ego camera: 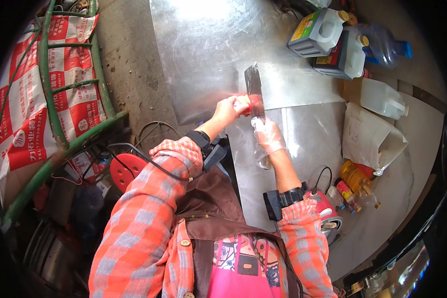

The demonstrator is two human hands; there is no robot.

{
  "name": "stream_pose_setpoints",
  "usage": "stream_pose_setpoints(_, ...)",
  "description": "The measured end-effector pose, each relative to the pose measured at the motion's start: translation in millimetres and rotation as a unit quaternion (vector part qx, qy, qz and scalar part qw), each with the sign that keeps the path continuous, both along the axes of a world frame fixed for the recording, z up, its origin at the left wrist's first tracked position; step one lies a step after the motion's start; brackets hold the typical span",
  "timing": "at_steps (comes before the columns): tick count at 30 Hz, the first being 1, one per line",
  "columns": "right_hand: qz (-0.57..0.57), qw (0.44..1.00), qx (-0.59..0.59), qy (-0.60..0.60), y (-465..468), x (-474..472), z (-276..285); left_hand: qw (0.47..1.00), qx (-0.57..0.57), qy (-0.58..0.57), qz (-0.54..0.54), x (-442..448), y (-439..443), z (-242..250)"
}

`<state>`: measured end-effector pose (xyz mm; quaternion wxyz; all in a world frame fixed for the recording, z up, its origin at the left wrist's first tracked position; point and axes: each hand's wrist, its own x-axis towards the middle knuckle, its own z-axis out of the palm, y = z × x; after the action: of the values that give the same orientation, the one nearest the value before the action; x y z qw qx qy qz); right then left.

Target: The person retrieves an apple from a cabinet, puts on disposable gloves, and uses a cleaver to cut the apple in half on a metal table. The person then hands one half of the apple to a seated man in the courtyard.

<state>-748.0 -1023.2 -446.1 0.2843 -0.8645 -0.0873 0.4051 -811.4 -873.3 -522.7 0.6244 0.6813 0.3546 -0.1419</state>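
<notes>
My right hand (270, 136), in a clear plastic glove, is closed around the handle of a cleaver. The dark, wide cleaver blade (254, 83) points away from me above the metal sheet, and a red patch shows low on it. Against the blade's left side, my left hand (231, 110) has its fingers bent around a small red object (249, 105), mostly hidden and too blurred to name. Crumpled clear plastic (261, 158) hangs below the right hand.
Scratched metal sheets (201, 67) cover the worktop. Plastic jugs (318, 31), a white bag (372, 138), an oil bottle (352, 175) and a red appliance (324, 205) stand along the right. Left are a green metal frame (44, 74) and a red stool (124, 171).
</notes>
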Motion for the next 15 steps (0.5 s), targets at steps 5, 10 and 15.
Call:
stream_pose_setpoints(5, 0.064, 0.993, -0.039, 0.092, -18, 14, 30, 0.978, 0.170, -0.108, -0.061, -21, -21, 17)
stream_pose_setpoints(10, 0.019, 0.996, -0.044, 0.075, -32, -11, 23, 0.957, 0.221, -0.176, -0.066, -32, -28, 14)
stream_pose_setpoints(15, 0.023, 0.999, -0.047, 0.004, -50, -36, 1, 0.949, 0.246, -0.156, -0.117, -38, -30, 9)
